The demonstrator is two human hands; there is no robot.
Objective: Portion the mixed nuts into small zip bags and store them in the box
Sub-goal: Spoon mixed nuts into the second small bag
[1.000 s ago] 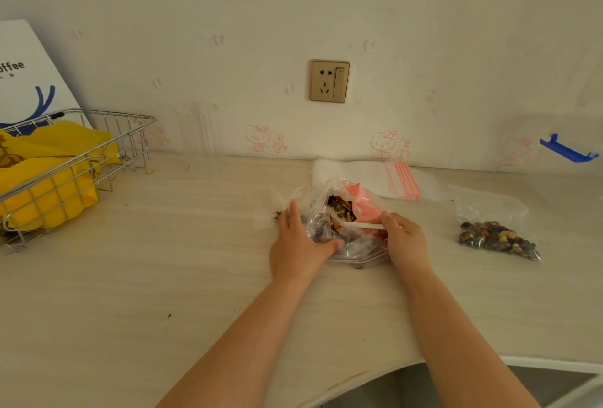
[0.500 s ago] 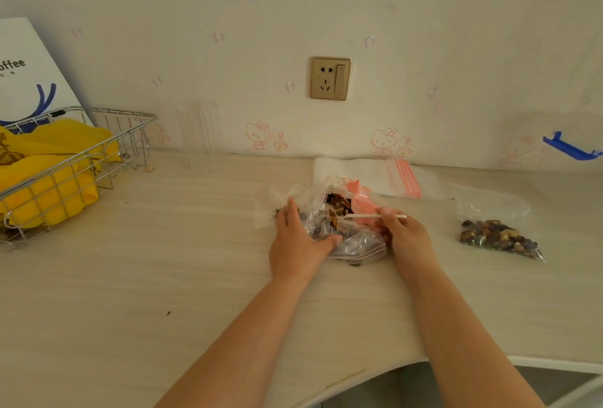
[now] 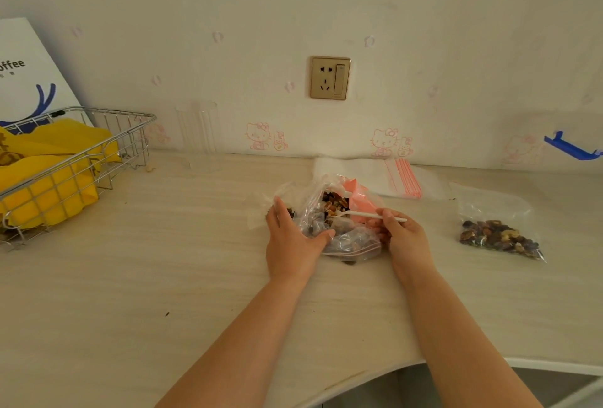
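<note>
1. My left hand [image 3: 292, 238], fingers straight, thumb spread, presses the nut bag [image 3: 339, 221] flat on the desk [image 3: 163, 277], frame centre.
2. My right hand [image 3: 403, 234] pinches a white spoon [image 3: 365, 214], bowl inside the bag.
3. Filled zip bag [image 3: 499, 231] lies centre right.

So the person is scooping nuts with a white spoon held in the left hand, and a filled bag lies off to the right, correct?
Not quite: the head view shows the white spoon in the right hand. The filled bag does lie to the right.
</note>
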